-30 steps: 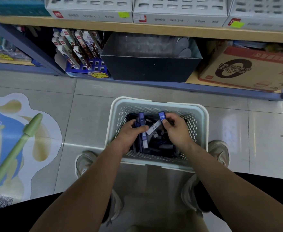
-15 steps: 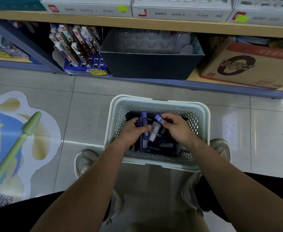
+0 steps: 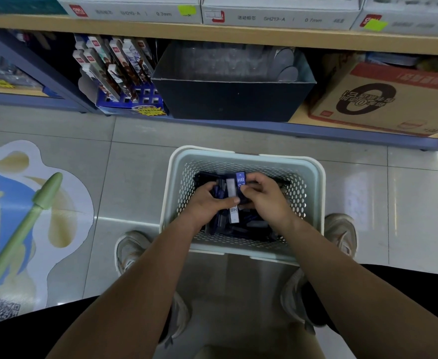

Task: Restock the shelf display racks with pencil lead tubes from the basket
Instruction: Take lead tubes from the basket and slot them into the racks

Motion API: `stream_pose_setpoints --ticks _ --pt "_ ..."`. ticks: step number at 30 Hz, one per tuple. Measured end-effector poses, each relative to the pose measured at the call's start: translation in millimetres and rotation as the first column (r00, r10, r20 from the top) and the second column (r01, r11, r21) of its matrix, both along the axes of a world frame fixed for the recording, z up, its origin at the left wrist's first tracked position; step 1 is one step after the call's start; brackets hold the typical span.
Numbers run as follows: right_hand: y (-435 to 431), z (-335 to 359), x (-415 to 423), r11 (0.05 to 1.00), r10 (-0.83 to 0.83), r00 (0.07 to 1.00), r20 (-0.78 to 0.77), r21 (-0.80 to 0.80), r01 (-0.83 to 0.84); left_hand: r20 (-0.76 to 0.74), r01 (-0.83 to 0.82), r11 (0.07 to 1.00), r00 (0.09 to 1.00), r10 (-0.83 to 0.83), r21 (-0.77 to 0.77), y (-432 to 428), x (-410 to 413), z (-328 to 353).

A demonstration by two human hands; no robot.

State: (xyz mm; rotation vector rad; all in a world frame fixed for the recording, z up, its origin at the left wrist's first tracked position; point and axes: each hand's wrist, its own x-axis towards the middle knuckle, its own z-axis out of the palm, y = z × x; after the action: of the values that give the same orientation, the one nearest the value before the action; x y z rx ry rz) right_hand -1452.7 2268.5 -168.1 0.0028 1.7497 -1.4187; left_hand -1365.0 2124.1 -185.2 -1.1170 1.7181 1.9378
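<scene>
Blue HB tube (image 3: 240,180) moved upright: R grip (image 3: 264,200) pinches it, L grip (image 3: 207,203) clasps bundle (image 3: 230,191).

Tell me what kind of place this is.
Probably a stationery shop aisle: white display boxes marked 0.7mm on the shelf, packaged pens racked below, and a basket of HB lead tubes on the tiled floor.

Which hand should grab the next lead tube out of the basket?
Probably the right hand. The left hand grips a bundle of tubes, so it looks full. The right hand pinches just one blue HB tube beside that bundle, inside the basket.
</scene>
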Motion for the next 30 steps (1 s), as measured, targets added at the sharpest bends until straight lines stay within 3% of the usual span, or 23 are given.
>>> stream_pose_setpoints --ticks 12,24,30 --pt "1 3 -2 0.999 -0.025 0.999 0.020 0.023 0.025 0.006 -0.010 1.000 1.000 0.010 -0.008 1 -1 8" --pt "12 40 -4 0.990 0.013 0.968 -0.249 0.140 0.023 -0.016 -0.086 0.996 0.996 0.086 -0.039 -5 7 46" --pt "9 100 -14 0.992 -0.117 0.953 -0.279 0.020 0.127 -0.068 -0.134 0.983 0.990 0.126 -0.124 -13 10 99"
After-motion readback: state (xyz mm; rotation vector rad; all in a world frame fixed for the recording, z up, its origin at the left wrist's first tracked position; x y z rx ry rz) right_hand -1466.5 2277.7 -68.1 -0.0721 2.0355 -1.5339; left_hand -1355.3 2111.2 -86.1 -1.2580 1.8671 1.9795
